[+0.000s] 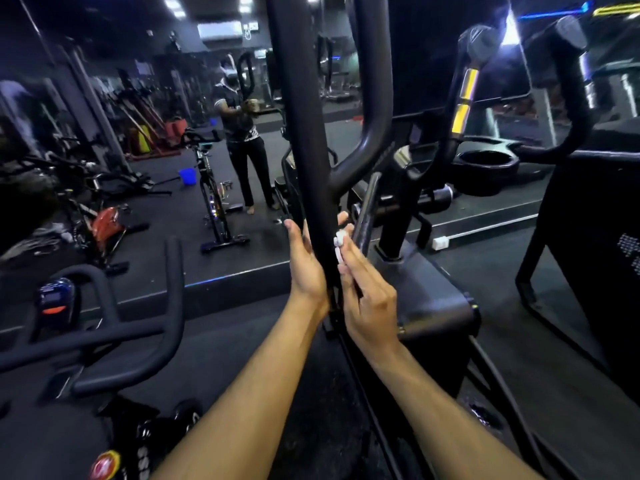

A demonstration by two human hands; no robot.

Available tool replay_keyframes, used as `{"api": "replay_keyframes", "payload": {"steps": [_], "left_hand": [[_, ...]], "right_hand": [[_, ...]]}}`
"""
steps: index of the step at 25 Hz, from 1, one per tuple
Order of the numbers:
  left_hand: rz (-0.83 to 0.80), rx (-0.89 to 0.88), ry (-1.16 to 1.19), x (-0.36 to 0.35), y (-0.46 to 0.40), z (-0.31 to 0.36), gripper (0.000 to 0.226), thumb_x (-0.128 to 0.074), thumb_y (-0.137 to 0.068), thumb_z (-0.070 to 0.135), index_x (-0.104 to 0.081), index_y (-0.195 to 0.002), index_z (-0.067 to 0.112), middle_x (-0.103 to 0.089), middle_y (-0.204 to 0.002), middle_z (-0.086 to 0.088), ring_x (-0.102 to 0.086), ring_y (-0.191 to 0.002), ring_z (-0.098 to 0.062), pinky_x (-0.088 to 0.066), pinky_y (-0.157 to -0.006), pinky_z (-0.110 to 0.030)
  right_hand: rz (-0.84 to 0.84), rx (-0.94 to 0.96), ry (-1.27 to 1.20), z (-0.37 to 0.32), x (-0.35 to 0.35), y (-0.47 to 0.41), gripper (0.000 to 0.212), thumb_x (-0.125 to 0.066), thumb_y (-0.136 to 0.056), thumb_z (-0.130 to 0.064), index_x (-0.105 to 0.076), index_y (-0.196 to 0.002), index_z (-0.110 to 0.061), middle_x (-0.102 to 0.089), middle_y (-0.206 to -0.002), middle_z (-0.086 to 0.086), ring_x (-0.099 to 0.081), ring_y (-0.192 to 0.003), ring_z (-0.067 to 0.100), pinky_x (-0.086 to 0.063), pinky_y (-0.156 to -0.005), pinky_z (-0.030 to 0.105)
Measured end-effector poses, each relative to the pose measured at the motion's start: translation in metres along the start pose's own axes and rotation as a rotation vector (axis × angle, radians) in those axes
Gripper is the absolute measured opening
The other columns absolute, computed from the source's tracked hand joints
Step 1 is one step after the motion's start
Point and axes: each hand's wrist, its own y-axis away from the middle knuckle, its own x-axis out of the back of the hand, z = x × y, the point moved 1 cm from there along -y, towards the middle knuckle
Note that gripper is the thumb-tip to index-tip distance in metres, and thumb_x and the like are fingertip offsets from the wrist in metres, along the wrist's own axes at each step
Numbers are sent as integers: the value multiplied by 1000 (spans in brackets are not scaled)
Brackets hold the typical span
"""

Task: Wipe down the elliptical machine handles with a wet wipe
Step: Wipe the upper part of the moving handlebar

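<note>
Handle bar (pixel 304 133) between hands: matt black, smooth, metal-like. Wet wipe (pixel 340 244) at right hand (pixel 369 299): white, soft cloth-like wad. Floor (pixel 214 327) below hands: dark, matt, rubbery. Mirror (pixel 156 116) beyond hands: glossy.

The elliptical handle (pixel 304 133) is a long, matte black bar standing near upright through the centre of the view, its upper end out of frame. A second black bar branches off its right side and curves upward. The wet wipe (pixel 339 244) is small, white and crumpled, pressed against the right side of the handle's lower section.
</note>
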Motion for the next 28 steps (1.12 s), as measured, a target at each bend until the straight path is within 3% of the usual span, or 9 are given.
{"api": "replay_keyframes", "payload": {"steps": [5, 8, 11, 16, 18, 20, 23, 26, 28], "left_hand": [[-11, -4, 25, -4, 3, 1, 92, -15, -101, 73, -65, -138, 6, -66, -139, -16, -61, -133, -26, -44, -117, -45], [69, -55, 55, -8, 7, 4, 85, -18, -106, 67, -55, -147, 2, -69, -131, -14, -66, -122, -25, -58, -94, -35], [112, -125, 1, -6, 11, 2, 82, -14, -106, 67, -55, -148, 10, -66, -135, -14, -61, -123, -26, -51, -99, -36], [153, -165, -67, 3, 18, -5, 84, -6, -103, 72, -42, -159, 20, -57, -152, -8, -52, -143, -25, -41, -118, -43], [155, -194, -55, 2, 19, -4, 85, -9, -100, 76, -37, -161, 24, -51, -158, -5, -47, -147, -25, -29, -126, -52], [192, -224, -28, 0, 21, -3, 82, -11, -100, 76, -38, -160, 28, -53, -157, 1, -47, -146, -20, -25, -127, -55], [245, -279, -44, 2, 24, 1, 77, -11, -101, 76, -43, -157, 33, -58, -150, 4, -52, -141, -16, -33, -123, -48], [286, -273, -65, 3, 32, 1, 75, -8, -102, 74, -44, -156, 36, -60, -122, -4, -57, -104, -13, -43, -95, -35], [311, -271, -95, 1, 34, -5, 74, -7, -103, 72, -42, -157, 36, -65, -124, -2, -59, -102, -15, -43, -97, -35]], "right_hand": [[-34, -468, -308, 3, 13, -27, 27, -63, -97, -3, -73, -122, -11, -73, -119, -8, -66, -114, 4, -54, -100, 34], [-14, -741, -700, -15, 1, -84, 21, -58, -102, -11, -75, -104, -22, -77, -102, -4, -71, -101, 10, -57, -92, 31], [-262, -882, -906, -6, -3, -102, 25, -49, -106, -17, -71, -95, -19, -71, -79, -4, -68, -78, 9, -56, -75, 28], [-702, -720, -706, 34, 17, -74, 24, -52, -106, -21, -74, -103, -14, -76, -84, 3, -68, -79, 8, -55, -76, 28], [-681, -784, -808, 30, 17, -94, 22, -51, -106, -15, -70, -95, -15, -65, -64, -7, -56, -56, 2, -48, -57, 20], [-563, -878, -971, 19, 2, -120, 25, -48, -105, -7, -66, -90, -11, -59, -65, 1, -52, -54, 9, -48, -55, 23], [-572, -981, -1134, 11, -13, -123, 28, -43, -105, -8, -70, -101, -1, -73, -94, 24, -69, -84, 33, -58, -84, 47], [-716, -677, -760, 29, 3, -84, 26, -48, -105, -15, -73, -107, -14, -77, -103, 9, -72, -96, 23, -58, -90, 43], [-613, -380, -439, 48, 15, -54, 26, -50, -103, -11, -72, -115, -18, -75, -105, -3, -69, -100, 10, -56, -92, 34]]}}
